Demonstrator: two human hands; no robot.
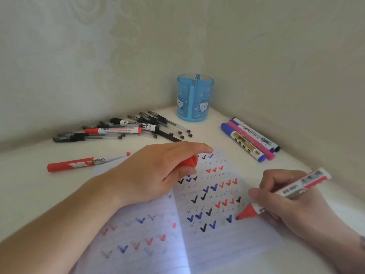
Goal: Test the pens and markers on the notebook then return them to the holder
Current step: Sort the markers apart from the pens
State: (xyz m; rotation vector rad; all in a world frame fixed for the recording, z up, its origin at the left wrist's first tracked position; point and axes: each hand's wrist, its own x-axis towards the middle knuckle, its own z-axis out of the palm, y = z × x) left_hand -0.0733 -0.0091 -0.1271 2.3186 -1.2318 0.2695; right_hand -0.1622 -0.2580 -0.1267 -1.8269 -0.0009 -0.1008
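Note:
An open lined notebook (221,244) lies in front of me, covered with red, blue and black check marks. My right hand (290,204) grips an uncapped red marker (284,192), its tip touching the right page beside a blue mark. My left hand (156,175) rests on the notebook's left page and holds the red cap (189,162) in curled fingers. The blue translucent holder (194,97) stands in the corner and looks empty.
A pile of black gel pens and markers (126,128) lies at the back left. A capped red marker (83,163) lies left of the notebook. Blue, pink and dark markers (250,139) lie at the right. Walls close in behind and to the right.

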